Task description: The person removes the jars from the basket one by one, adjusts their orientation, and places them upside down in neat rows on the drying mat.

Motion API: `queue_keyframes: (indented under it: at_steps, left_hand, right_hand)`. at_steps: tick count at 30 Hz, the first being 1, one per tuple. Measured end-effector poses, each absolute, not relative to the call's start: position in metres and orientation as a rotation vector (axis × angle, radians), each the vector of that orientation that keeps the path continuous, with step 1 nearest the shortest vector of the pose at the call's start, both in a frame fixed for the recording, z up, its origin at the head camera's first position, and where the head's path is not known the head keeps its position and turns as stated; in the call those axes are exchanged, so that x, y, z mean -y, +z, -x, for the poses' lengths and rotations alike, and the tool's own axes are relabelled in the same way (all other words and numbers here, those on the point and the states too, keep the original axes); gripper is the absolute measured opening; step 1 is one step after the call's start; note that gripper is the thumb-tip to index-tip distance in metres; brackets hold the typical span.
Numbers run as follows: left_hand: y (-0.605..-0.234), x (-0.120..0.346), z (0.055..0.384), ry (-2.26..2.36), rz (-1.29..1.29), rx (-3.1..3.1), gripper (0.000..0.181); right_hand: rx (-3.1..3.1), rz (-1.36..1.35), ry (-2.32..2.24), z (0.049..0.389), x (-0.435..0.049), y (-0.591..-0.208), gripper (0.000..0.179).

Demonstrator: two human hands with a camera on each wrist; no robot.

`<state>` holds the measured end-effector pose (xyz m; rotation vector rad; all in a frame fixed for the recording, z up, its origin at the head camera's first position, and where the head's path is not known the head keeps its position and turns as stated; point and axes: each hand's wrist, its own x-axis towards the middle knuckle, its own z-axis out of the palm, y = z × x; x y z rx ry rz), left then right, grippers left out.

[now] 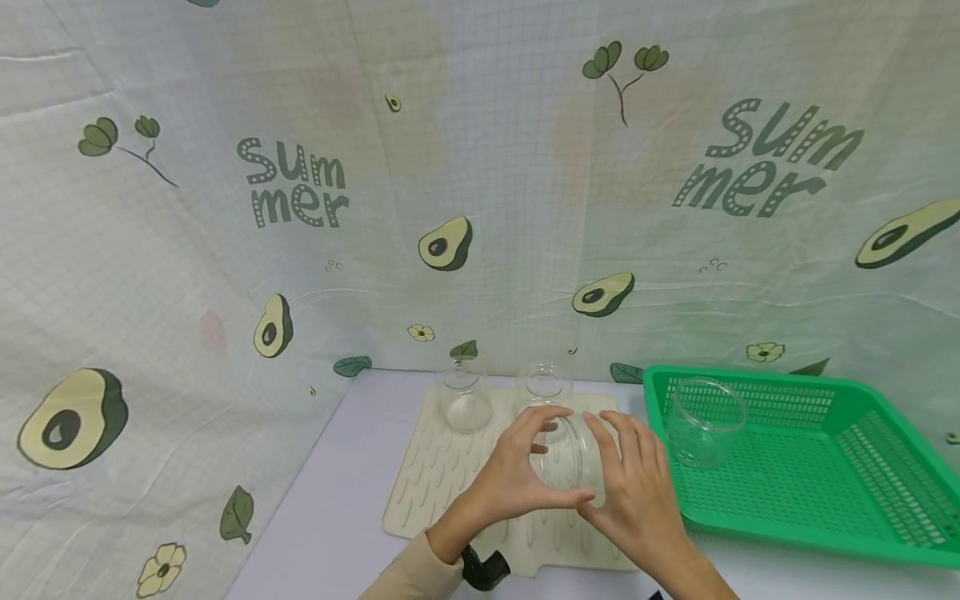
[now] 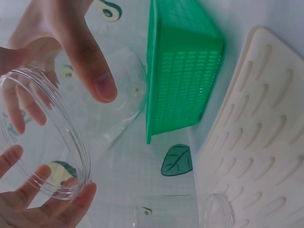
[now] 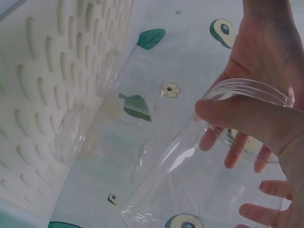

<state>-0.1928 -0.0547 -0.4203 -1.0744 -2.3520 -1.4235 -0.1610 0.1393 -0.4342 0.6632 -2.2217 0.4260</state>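
Note:
Both hands hold one clear, tapered cup (image 1: 566, 454) tilted on its side above the mat, its ringed rim toward the left. My left hand (image 1: 510, 471) grips it at the rim end, fingers over the top and thumb underneath. On the other side, my right hand (image 1: 637, 487) curves its fingers round the body. The ringed rim of the cup (image 2: 80, 147) shows between the hands in the left wrist view. Fingers and glare hide part of the cup. Behind the hands, two similar clear cups, a left one (image 1: 463, 408) and a right one (image 1: 543, 383), stand mouth down on the beige ridged mat (image 1: 420, 492).
A green plastic basket (image 1: 795, 475) stands on the right, close to the mat. Another clear cup (image 1: 705, 421) stands mouth up in its left part. A patterned curtain (image 1: 510, 167) hangs behind the table (image 1: 322, 500). A black device (image 1: 486, 571) sits at the left wrist.

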Motion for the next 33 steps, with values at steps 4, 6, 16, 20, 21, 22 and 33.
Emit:
queue_keyframes:
  at_steps: [4,6,16,20,21,22,33]
  left_hand:
    - [-0.421,0.055,0.194,-1.461,1.071,2.342,0.088]
    - [-0.42,0.056,0.194,-1.465,1.066,2.334,0.088]
    - [-0.415,0.065,0.194,-1.494,1.021,2.292,0.089]
    - [-0.413,0.069,0.194,-1.501,1.008,2.284,0.089]
    - [-0.413,0.069,0.194,-1.503,1.004,2.283,0.089]
    - [-0.413,0.07,0.194,-1.507,0.999,2.285,0.089]
    - [-0.408,0.078,0.193,-1.581,0.953,2.283,0.086]
  right_hand:
    - [2.232,-0.687,0.423,0.161,-0.141,-0.43,0.109]
    - [2.231,-0.697,0.425,0.162,-0.141,-0.428,0.112]
    - [2.256,-0.698,0.642,0.165,-0.152,-0.418,0.121]
    - [2.242,-0.675,0.811,0.167,-0.157,-0.415,0.117]
    - [2.234,-0.669,0.853,0.167,-0.158,-0.414,0.117]
    - [2.235,-0.656,0.895,0.167,-0.159,-0.414,0.118]
    - [2.207,-0.51,1.546,0.167,-0.17,-0.413,0.111]
